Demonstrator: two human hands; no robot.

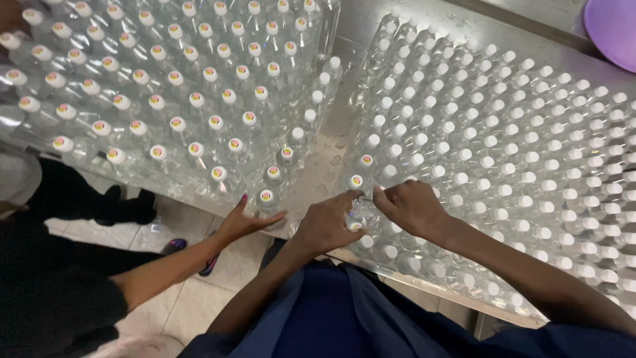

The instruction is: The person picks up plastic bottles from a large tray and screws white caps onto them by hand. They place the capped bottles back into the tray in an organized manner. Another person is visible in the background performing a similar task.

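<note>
My left hand point(328, 224) and my right hand point(411, 207) meet at the near edge of a steel table point(397, 20). Between them is a small clear plastic bottle point(361, 213) with a white cap, tilted, and both hands grip it. Around my right hand stand several clear bottles with plain white caps point(503, 146). To the left stand bottles whose white caps bear round coloured stickers point(172, 99). One stickered bottle point(356, 181) stands just above my hands.
Another person's hand point(246, 221) with painted nails rests on a stickered bottle point(266, 197) at the table's edge, the arm coming from the lower left. A purple basin point(613, 30) sits at the top right corner. Tiled floor point(199, 292) and dark shoes lie below left.
</note>
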